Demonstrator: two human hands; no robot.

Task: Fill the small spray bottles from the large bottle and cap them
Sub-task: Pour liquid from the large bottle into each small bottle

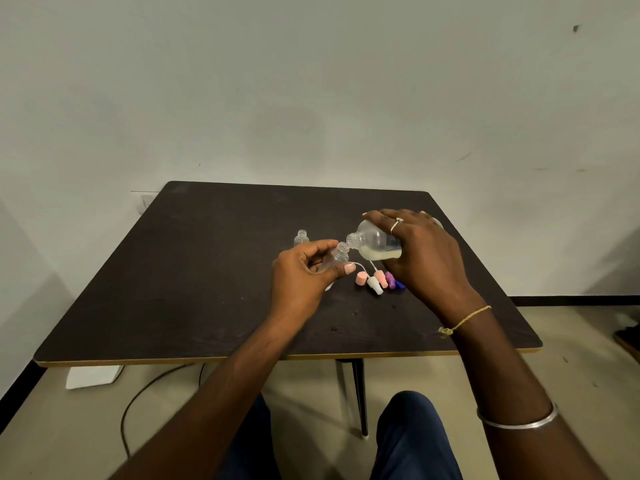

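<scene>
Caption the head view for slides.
Right hand tilts large bottle toward small spray bottle gripped in left hand; spray caps lie nearby.

Clear glossy plastic large bottle (pixel 375 241) and small bottles (pixel 301 237); matt dark wood-grain table (pixel 214 271).

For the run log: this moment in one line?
step: filling | right hand tips large bottle | left hand holds small bottle under its mouth | spray caps on table | spare bottle uncapped

The right grip (pixel 420 252) is covering the rear of the large bottle (pixel 373 239) and half-hiding the blue cap (pixel 400 285); the left grip (pixel 300 276) is masking the base of the small bottle (pixel 340 255).
</scene>
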